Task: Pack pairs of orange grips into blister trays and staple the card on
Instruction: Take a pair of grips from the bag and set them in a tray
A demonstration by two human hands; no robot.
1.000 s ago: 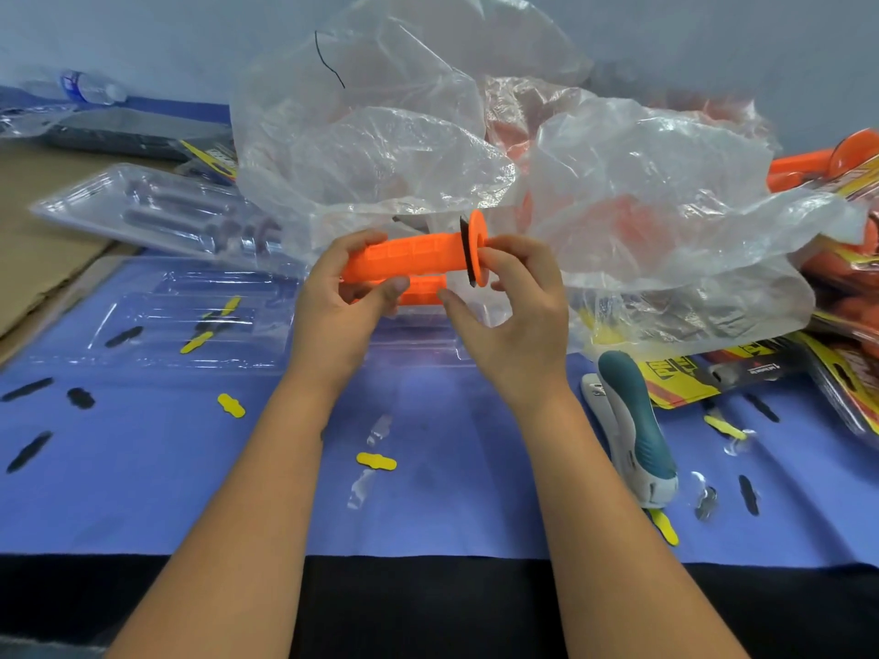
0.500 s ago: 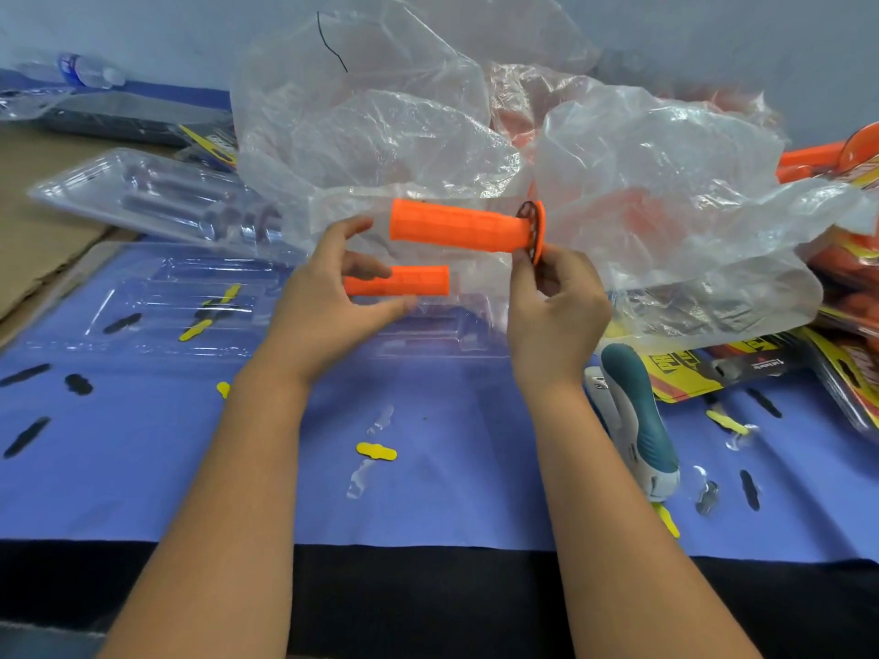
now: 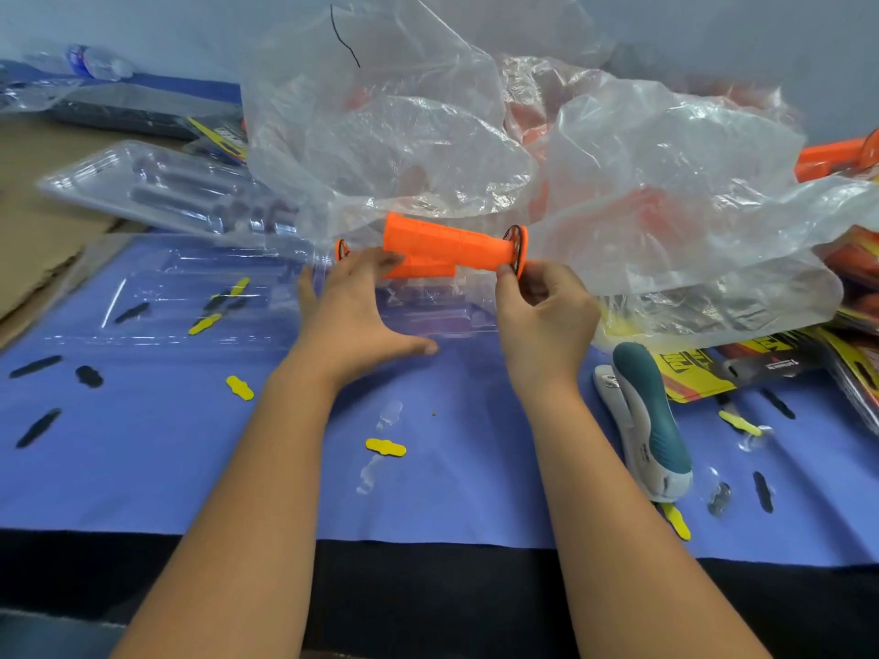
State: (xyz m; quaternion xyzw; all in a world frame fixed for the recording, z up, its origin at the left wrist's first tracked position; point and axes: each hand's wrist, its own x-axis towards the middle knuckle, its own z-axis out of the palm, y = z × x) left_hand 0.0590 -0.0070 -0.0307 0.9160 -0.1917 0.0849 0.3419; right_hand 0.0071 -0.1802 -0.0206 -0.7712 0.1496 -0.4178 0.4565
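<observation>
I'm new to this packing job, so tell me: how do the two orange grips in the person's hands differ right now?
The upper grip is held up in full view, pinched at its flanged end by the right hand; the lower grip sits lower, mostly hidden behind the left hand and the upper grip. The upper grip's flange points right; the lower grip's flange points left. Both are orange with a ribbed surface.

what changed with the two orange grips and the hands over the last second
The right hand pulled the upper orange grip away to the right, still pinching its flanged end. The left hand lowered the second grip toward the clear tray, fingers now straighter over it. The stapler stayed put.
</observation>
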